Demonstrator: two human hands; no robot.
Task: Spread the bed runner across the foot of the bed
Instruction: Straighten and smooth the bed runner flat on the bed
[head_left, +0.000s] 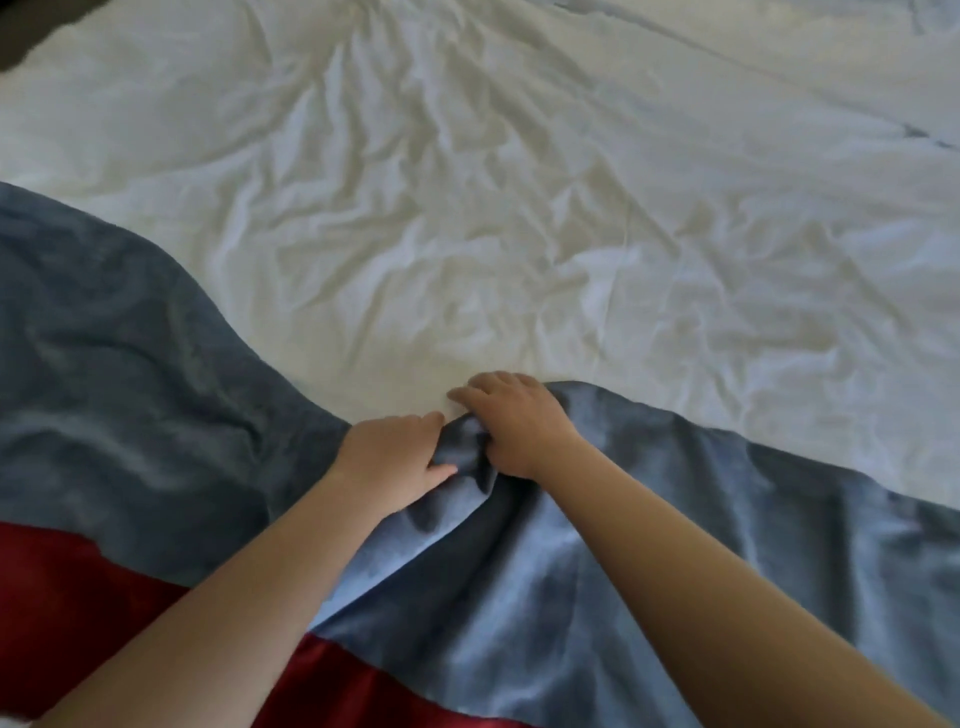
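Bed runner (156, 374) lying left-right, left hand (387, 460), right hand (514, 423) gripping its bunched edge

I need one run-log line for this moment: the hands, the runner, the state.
bed runner: bunched at middle of far edge, on white sheet | left-hand grip: holds the fold | right-hand grip: holds same fold | spread: unfinished

Soft, even daylight lit the white sheet (467, 208); creases cast faint shadows. The picture was slightly blurred, with wide-angle bending toward the edges.
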